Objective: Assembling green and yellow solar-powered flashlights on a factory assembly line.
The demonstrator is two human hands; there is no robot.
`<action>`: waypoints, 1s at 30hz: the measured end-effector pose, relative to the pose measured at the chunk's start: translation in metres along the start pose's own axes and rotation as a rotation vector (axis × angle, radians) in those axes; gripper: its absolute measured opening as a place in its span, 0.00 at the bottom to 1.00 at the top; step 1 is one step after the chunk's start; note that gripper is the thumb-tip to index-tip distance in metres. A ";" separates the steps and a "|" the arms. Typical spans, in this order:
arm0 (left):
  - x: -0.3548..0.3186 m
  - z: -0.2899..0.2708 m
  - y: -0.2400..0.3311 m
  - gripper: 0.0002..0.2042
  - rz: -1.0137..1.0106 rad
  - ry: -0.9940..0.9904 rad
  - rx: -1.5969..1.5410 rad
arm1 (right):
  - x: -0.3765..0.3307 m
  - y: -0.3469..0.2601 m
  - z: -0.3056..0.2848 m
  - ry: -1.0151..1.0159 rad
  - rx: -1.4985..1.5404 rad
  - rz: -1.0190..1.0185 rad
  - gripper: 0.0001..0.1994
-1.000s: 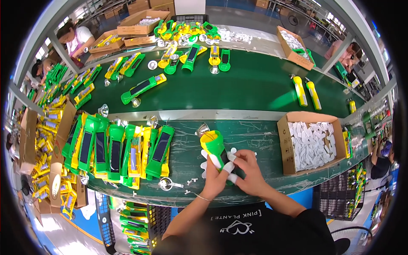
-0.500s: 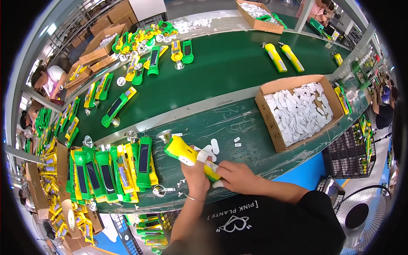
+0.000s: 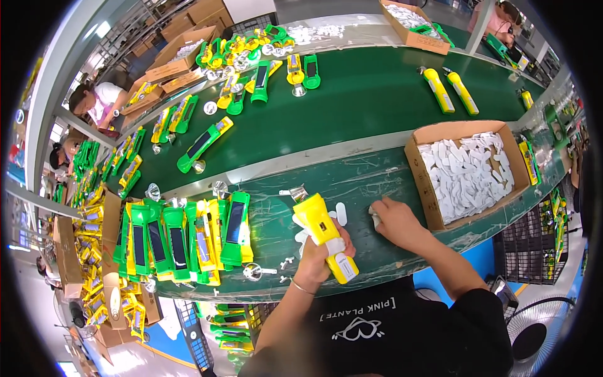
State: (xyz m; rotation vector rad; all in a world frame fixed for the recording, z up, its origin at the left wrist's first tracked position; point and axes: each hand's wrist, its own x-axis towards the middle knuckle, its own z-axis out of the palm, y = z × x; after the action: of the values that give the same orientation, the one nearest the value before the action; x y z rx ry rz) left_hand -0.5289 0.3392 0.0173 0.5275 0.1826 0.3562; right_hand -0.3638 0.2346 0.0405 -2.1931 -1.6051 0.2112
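Observation:
My left hand (image 3: 316, 261) is wrapped round a yellow flashlight body (image 3: 318, 220), its wide end pointing up and away from me, with a small dark switch slot and a white label near the lower end. White coverings show on some of my fingers. To the right, my right hand (image 3: 399, 221) is at the bench top with fingertips pinched together; what they hold, if anything, is hidden. White oval plates (image 3: 340, 213) lie behind the flashlight, partly covered by it. A shiny reflector cup (image 3: 299, 193) sits just beyond its wide end.
A cardboard box (image 3: 429, 202) of white plates stands on the right of the bench. Green-and-yellow solar flashlights (image 3: 176, 242) are lined up at left. Beyond runs a green conveyor belt (image 3: 352, 107) carrying more flashlights. Another reflector (image 3: 252, 271) lies near the front edge. Co-workers sit farther off.
My right hand has left the flashlight and moved right to the bench top, where small white pieces lay. The flashlight has been turned in my left hand. The whole view has shifted.

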 end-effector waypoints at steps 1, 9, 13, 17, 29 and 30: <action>-0.001 -0.001 -0.002 0.17 -0.004 0.005 0.043 | -0.002 -0.002 -0.008 0.004 0.265 -0.031 0.09; -0.003 0.022 -0.002 0.21 -0.037 0.085 0.259 | 0.002 -0.049 -0.010 -0.151 1.280 0.153 0.07; -0.007 0.022 -0.005 0.23 -0.063 0.008 0.311 | 0.004 -0.042 -0.009 0.111 0.908 -0.183 0.08; -0.008 0.022 -0.004 0.23 -0.044 -0.009 0.293 | 0.005 -0.045 -0.013 0.102 0.900 -0.187 0.09; -0.017 0.019 0.001 0.20 0.003 0.085 0.676 | -0.011 -0.063 -0.010 0.333 0.568 -0.140 0.10; -0.018 0.015 0.001 0.20 -0.030 0.073 0.715 | -0.012 -0.063 -0.009 0.341 0.523 -0.194 0.09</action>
State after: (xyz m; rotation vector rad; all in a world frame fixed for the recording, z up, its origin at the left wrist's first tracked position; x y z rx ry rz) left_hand -0.5419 0.3264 0.0316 1.2162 0.3924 0.2739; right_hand -0.4195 0.2369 0.0730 -1.5713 -1.3696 0.1647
